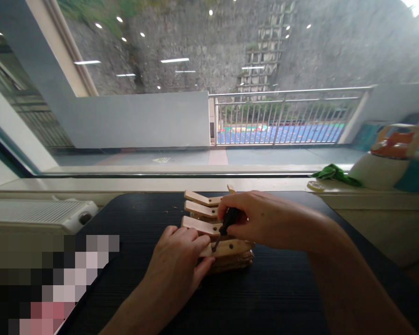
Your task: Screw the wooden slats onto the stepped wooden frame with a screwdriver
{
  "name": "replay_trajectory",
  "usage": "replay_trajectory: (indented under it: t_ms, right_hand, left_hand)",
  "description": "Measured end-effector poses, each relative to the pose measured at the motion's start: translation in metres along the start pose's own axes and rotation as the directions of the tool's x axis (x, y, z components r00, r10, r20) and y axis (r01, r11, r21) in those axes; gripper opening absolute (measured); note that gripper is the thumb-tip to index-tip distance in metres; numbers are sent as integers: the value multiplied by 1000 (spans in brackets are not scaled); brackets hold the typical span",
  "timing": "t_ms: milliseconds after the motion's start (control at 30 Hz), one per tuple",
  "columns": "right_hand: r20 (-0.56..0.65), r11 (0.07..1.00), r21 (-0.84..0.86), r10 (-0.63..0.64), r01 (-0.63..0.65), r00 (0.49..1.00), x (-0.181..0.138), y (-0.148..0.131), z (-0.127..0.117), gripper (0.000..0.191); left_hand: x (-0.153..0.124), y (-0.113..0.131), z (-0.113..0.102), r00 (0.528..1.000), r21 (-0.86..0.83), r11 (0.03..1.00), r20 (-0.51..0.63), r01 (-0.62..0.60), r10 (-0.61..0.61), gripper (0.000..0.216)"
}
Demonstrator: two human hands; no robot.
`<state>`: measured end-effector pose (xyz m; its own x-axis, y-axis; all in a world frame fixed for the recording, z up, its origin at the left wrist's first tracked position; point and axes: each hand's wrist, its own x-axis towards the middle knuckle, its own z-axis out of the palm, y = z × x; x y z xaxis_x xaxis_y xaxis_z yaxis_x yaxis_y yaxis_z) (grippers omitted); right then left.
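My right hand [253, 216] is closed around a small screwdriver [230, 219] with a black handle. Its thin shaft slants down to the left, and the tip meets a dark hole or screw in the nearest wooden strip [230, 246]. With fingers curled, my left hand [181, 256] grips the left end of that strip. Behind it, pale wooden strips [198, 225] with rounded corners and dark holes lie in a row, their left ends raised. Under the near strip is a layered brown piece [233, 264], partly hidden. The strips' right ends are covered by my right hand.
The work lies on a black table [132, 270] by a window. Small crumbs [167, 211] are scattered at its far left. A white radiator [38, 214] stands left. On the sill are a green cloth [335, 174], a round yellowish item [316, 185] and a white container [373, 170].
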<state>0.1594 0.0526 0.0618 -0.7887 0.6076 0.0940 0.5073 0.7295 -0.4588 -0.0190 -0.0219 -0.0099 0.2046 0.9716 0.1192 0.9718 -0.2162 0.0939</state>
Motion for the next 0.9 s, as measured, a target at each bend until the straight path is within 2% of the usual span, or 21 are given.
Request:
replay_trajectory:
  t_ms: [167, 400, 600, 900]
  right_hand:
    - [7, 1000, 2, 10, -10, 1000, 3, -1, 0, 14]
    - [-9, 999, 4, 44, -44, 999, 6, -5, 2, 13]
    - [-20, 998, 22, -50, 50, 999, 7, -11, 8, 9]
    - [-29, 994, 14, -108, 109, 994, 7, -14, 13, 9]
  left_hand:
    - [0, 1, -1, 1000, 0, 1000, 11, 9, -9, 9]
    - [-1, 0, -1, 1000, -15, 1000, -3, 7, -7, 9]
    - [-2, -8, -2, 999, -192, 981, 51, 17, -7, 22]
    - [-2, -4, -7, 998, -220, 975, 65, 31, -17, 14]
